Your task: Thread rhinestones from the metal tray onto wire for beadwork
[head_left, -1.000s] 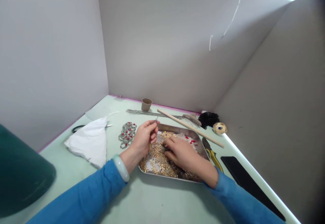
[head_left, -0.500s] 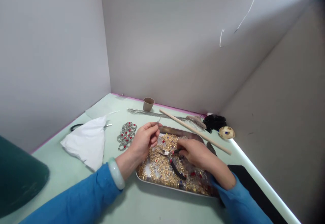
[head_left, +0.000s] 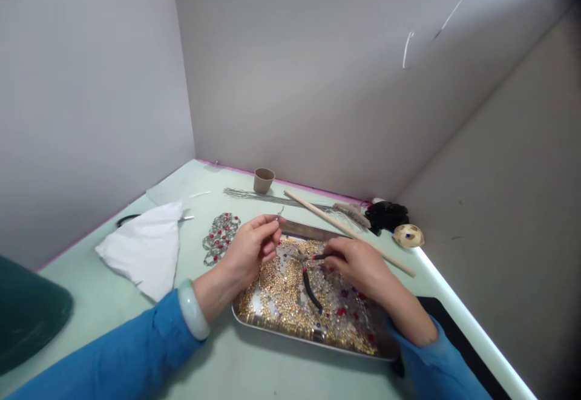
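Note:
My left hand (head_left: 258, 245) is closed in a pinch above the far left of the tray. From its fingertips a short piece of twisted wire (head_left: 281, 211) sticks up. My right hand (head_left: 354, 264) grips one black and red handle of a pair of pliers (head_left: 311, 291) over the tray's middle. The other handle stands spread towards me, and the jaws point left over the beads. Below both hands lies a metal tray (head_left: 290, 339) with many gold beads (head_left: 272, 291) and some red, blue and clear ones. Left of it rests a wire netting with red beads (head_left: 221, 238).
A white cloth (head_left: 140, 249) lies at the left, near a dark green container (head_left: 31, 315). Behind the tray are a brown cup (head_left: 264, 180), a bundle of wires (head_left: 258, 196) and a wooden stick (head_left: 349, 230). Farther right are a black bundle (head_left: 385, 215) and a small dish (head_left: 408, 236).
The view has shifted slightly. My right hand has drawn a little to the right with the pliers, whose jaws have turned. My left hand keeps its pinch on the wire.

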### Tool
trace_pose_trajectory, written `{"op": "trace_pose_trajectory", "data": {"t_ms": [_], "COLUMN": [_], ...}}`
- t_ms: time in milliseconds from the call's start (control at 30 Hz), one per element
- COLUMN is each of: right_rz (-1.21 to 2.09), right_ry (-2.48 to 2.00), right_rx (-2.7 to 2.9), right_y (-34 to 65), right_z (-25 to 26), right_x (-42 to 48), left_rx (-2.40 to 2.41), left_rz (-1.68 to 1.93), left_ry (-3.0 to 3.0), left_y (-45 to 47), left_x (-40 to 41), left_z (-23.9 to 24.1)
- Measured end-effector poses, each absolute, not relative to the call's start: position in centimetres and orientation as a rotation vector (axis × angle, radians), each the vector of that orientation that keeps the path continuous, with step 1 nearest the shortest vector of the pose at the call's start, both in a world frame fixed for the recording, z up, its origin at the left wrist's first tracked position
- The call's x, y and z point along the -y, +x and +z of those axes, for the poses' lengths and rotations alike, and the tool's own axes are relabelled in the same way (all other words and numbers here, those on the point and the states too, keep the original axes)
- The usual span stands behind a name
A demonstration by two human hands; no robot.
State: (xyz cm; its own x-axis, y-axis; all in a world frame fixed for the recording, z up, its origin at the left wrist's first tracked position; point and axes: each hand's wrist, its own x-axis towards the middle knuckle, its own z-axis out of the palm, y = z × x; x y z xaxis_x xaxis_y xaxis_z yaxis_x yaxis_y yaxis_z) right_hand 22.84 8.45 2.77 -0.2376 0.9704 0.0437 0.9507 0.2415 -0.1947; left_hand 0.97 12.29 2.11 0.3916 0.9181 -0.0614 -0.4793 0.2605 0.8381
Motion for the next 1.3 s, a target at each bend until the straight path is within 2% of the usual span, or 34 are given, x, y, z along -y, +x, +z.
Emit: {"op": "trace_pose_trajectory", "data": {"t_ms": [333, 533, 800, 1100, 1300], "right_rz": [-0.066, 0.167, 0.389, 0.121, 0.319], "right_ry": [-1.979, -1.775, -1.848, -1.956, -1.686], "right_rx": [2.475, 2.596, 2.626, 2.444, 2.545], "right_y": [22.3, 20.8, 17.9, 18.3, 16.5], "right_z": [1.4, 2.7, 3.9, 2.8, 3.7], "right_x": [-8.5, -7.6, -5.1, -6.1, -5.2], "left_rx": [-0.630, -0.635, -0.620, -0.608, -0.622], "left_rz": [1.026, 1.029, 1.031, 1.038, 1.054], "left_ry": [0.850, 0.839, 0.866, 0.856, 0.840], "left_y": [0.9, 0.9, 0.9, 0.9, 0.9], "left_x": [-12.2, -12.2, -12.1, -12.1, -12.1], "left_z": [2.0, 1.8, 1.9, 2.0, 2.1]}}
